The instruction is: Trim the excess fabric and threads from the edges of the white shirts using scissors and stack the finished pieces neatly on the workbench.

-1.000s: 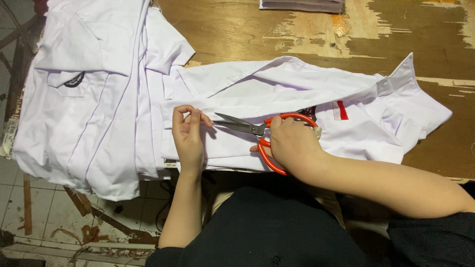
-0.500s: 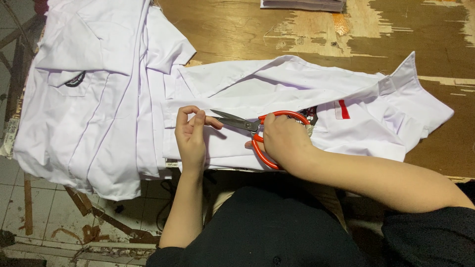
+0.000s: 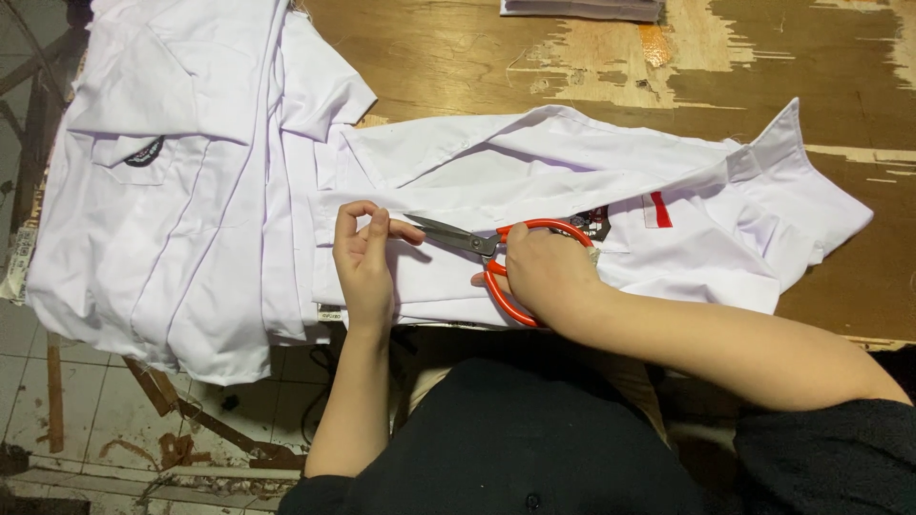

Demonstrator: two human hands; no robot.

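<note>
Scissors (image 3: pixel 496 257) handles half hidden by right hand (image 3: pixel 549 277), blades on shirt (image 3: pixel 572 191)

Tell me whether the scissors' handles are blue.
No, the scissors in the right hand have orange-red handles, with grey metal blades pointing toward the left hand on the white shirt.

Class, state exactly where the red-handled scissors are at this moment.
In the head view, the scissors lie just right of centre over the white shirt, gripped by the right hand, blades pointing toward the left hand.
</note>
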